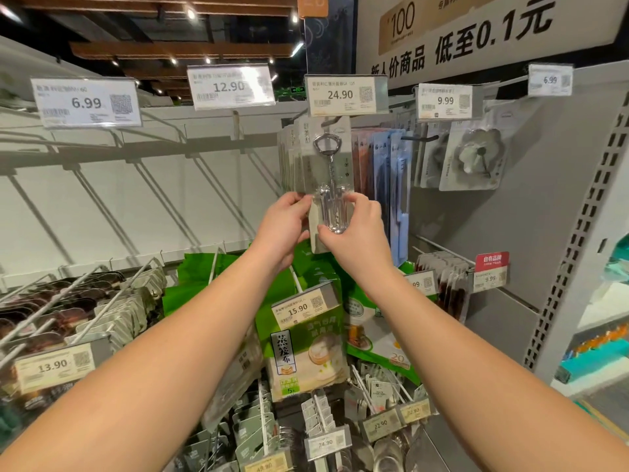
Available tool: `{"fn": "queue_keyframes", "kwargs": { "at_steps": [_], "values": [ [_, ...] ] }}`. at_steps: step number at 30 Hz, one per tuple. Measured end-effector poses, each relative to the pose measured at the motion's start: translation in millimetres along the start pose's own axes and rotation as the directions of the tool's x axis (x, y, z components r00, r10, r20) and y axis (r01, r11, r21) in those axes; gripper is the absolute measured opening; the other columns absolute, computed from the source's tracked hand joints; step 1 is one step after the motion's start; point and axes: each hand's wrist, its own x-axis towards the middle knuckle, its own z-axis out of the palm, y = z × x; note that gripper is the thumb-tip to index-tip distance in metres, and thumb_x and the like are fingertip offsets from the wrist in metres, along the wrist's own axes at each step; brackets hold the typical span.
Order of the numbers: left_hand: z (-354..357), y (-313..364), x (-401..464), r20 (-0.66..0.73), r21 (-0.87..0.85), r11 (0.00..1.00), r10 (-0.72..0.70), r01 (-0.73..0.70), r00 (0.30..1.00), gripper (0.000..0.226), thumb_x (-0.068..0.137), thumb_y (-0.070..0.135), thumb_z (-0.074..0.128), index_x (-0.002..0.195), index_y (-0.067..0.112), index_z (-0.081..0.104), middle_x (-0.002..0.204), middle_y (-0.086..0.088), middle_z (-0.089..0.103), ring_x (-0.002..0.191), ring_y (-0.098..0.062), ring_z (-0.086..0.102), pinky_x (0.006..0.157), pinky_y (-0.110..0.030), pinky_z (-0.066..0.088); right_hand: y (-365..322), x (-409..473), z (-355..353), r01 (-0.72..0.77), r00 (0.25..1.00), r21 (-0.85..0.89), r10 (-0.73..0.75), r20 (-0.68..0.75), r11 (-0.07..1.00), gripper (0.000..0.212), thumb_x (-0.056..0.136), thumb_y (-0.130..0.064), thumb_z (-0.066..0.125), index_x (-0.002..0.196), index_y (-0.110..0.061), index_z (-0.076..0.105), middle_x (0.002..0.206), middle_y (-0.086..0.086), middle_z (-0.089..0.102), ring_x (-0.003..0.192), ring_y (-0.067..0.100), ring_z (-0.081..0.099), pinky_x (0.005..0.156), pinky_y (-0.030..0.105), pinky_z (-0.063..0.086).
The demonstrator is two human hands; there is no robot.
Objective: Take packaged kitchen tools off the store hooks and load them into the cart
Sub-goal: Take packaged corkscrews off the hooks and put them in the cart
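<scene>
A carded chrome corkscrew pack [329, 172] hangs on a hook under the 24.90 price tag [345, 95], at the front of a row of like packs. My left hand [282, 226] pinches the pack's lower left edge. My right hand [354, 229] grips its lower right side, fingers curled round the blister. Both arms reach up from the bottom of the view. No cart is in view.
Blue and brown packaged tools [388, 185] hang just right of the corkscrews, and flower-shaped tools [473, 158] further right. Green steamer-cloth packs [306, 352] and more hooks with price tags stick out below my arms. Bare hooks line the white panel [136, 199] at left.
</scene>
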Motion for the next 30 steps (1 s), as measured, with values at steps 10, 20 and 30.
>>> {"fn": "queue_keyframes", "kwargs": {
  "at_steps": [10,20,30],
  "values": [
    [-3.6,-6.4,14.6,-0.098,0.135,0.991,0.002,0.011,0.995,0.029,0.101,0.016,0.047,0.127,0.008,0.058,0.111,-0.013,0.071,0.087,-0.019,0.063,0.068,-0.026,0.049,7.9,13.1,16.7,-0.004,1.0,0.028,0.004,0.003,1.0,0.075,0.082,-0.036,0.076,0.142,-0.014,0.036,0.134,0.007,0.039,0.125,0.026,0.046,0.103,0.038,0.044],
    [-4.5,-5.8,6.0,-0.16,0.146,0.989,0.032,-0.008,0.987,0.016,0.1,0.012,0.049,0.109,0.013,0.063,0.098,-0.004,0.07,0.083,-0.014,0.065,0.071,-0.023,0.05,15.7,16.6,5.2,-0.03,0.996,0.064,0.025,0.081,0.998,0.086,0.079,-0.045,0.078,0.146,-0.015,0.033,0.142,0.008,0.036,0.13,0.025,0.043,0.108,0.037,0.041],
    [-112.0,6.0,-86.5,-0.343,0.286,0.958,0.096,0.006,0.934,0.015,0.1,0.009,0.052,0.097,0.019,0.062,0.1,-0.004,0.071,0.088,-0.017,0.063,0.087,-0.029,0.052,-42.0,-27.4,-0.7,0.166,0.978,-0.014,-0.162,0.135,0.986,0.059,0.09,-0.039,0.065,0.14,-0.013,0.048,0.139,0.009,0.045,0.131,0.026,0.043,0.112,0.044,0.033]
  ]
}}
